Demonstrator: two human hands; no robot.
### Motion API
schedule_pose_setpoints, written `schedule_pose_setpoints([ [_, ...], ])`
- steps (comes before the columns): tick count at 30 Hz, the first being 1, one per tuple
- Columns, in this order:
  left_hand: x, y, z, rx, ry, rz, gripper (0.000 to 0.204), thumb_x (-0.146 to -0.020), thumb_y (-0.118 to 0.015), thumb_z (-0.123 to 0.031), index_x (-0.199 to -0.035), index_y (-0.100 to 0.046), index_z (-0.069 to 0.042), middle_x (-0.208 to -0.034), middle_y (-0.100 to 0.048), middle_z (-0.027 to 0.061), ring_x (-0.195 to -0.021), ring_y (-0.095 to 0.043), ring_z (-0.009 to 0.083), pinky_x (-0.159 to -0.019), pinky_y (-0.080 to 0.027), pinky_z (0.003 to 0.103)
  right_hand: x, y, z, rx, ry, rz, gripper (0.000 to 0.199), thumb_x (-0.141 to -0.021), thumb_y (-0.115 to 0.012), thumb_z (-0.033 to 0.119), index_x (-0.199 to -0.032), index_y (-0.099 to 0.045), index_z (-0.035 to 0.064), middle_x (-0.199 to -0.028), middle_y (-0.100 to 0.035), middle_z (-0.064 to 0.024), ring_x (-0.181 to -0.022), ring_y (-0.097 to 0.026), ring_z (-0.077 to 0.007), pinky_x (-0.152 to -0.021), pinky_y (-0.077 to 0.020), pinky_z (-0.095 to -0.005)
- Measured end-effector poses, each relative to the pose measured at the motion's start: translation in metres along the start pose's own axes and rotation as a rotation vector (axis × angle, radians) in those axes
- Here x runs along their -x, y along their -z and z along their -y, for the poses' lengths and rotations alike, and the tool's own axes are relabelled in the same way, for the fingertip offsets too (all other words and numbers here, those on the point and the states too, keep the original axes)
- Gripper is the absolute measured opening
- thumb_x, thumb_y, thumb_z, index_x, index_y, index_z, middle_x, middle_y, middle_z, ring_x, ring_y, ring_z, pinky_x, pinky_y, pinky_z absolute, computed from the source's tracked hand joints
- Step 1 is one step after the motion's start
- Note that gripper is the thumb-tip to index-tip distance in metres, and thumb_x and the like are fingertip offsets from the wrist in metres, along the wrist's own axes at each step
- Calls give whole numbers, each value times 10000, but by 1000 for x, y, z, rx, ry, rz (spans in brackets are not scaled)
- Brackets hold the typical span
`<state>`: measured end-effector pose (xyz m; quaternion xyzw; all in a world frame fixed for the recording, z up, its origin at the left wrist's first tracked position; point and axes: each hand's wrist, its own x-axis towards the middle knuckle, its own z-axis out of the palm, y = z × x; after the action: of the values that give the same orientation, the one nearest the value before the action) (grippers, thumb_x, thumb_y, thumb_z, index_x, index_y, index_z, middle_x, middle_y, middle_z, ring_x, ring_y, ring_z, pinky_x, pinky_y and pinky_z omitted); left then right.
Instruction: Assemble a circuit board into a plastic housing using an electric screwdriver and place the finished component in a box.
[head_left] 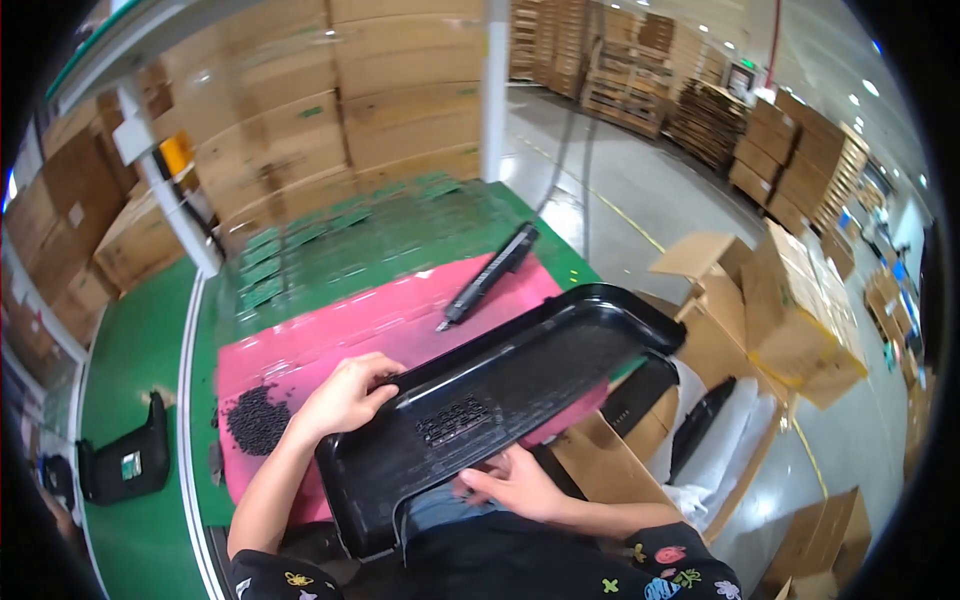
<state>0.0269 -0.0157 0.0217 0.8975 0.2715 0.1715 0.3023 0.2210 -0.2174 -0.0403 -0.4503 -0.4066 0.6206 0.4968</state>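
A long black plastic housing [530, 370], shaped like a shallow tray with raised rims, lies tilted across my lap and the front of the bench. At its far rim, my left hand [350, 395] grips the edge with curled fingers. Along the near rim is my right hand [520, 485], closed on the edge with its fingertips partly hidden. A textured grille patch [453, 420] shows inside the housing. Beyond it, a black electric screwdriver [490, 277] rests on the pink mat [400, 312]. Left of my left hand lies a heap of small black screws [258, 420].
Green circuit boards [262, 272] lie at the back of the green bench. At right, an open cardboard box [620, 470] holds black parts and white wrapping. Stacked cartons [400, 120] stand behind the bench. Another black housing [130, 465] sits on green at far left.
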Motion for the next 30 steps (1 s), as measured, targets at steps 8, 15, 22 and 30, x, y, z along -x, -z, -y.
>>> schedule_pose_setpoints([
  [8,22,31,44,-334,232,3,278,-868,-693,-309,-947,-722,-44,-948,-706,140,-934,-672,353,-778,-545,466,-59,32,109,543,-64,349,143,-1014,-543,156,-1078,-515,31,-887,-685,-83,-733,-692,-129,-604,-519,-264],
  [15,26,9,48,-374,164,-217,248,-885,-667,-264,-773,-656,-43,-743,-679,136,-746,-689,347,-626,-549,486,-280,3,131,1473,645,80,324,-858,-642,140,-1160,-548,65,-1180,-604,-176,-1081,-612,-347,-871,-521,-453],
  [22,28,9,59,-347,107,-246,257,-909,-646,-275,-804,-647,-41,-756,-668,128,-747,-691,340,-601,-558,471,-466,2,107,2041,348,-139,502,-853,-578,108,-1350,-518,82,-1537,-334,-170,-1375,-393,-353,-1072,-392,-518],
  [30,27,9,63,-369,43,-251,262,-895,-666,-255,-762,-629,-32,-703,-656,138,-712,-685,336,-571,-535,461,-517,15,76,2108,357,-42,643,-911,-503,94,-1510,-299,-18,-1619,-223,-144,-1484,-227,-340,-1195,-258,-439],
])
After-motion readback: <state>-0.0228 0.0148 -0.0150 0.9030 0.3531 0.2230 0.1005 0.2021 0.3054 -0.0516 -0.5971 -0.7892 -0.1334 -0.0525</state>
